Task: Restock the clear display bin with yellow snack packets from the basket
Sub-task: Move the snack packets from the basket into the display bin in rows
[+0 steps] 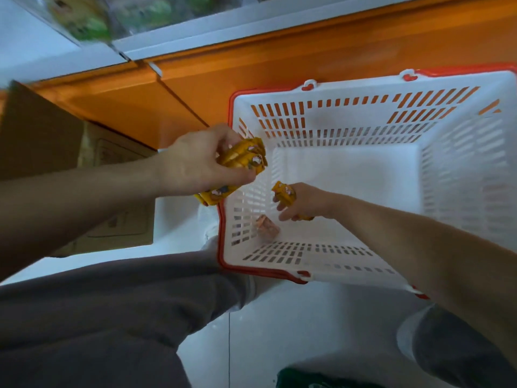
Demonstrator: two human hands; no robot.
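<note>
Basket (pixel 461 169): white with a red rim, right of centre in the frame, on a pale floor. It is nearly emptied, so few yellow packets are left to gather. Risk: a snagged forearm could tip or drag it.
Orange shelf base (pixel 251 71): runs across the top of the frame behind the basket. Risk: a full hand rising fast could knock against its edge.
Cardboard box (pixel 36 130): at the left edge, beside the left arm. Risk: it crowds the path upward.
Clear display bin (pixel 84 21): upper left of the frame, blurred, with greenish contents. I cannot tell how full it is. Risk: packets could go into the wrong compartment.
Left hand (pixel 195 163): over the basket's left rim, fingers curled round a stack of yellow snack packets (pixel 246 156). Risk: the stack looks fanned and overfull, and the lowest packets, sticking out under the palm, may slip out and fall outside the basket.
Right hand (pixel 305 203): low inside the basket, fingers closed on another yellow packet (pixel 285 191). Risk: passing it to the crowded left hand could loosen that grip.
Pinkish packet (pixel 267 228): on the basket floor, near the right hand. Risk: it could be grabbed by mistake and restocked with the yellow ones.
</note>
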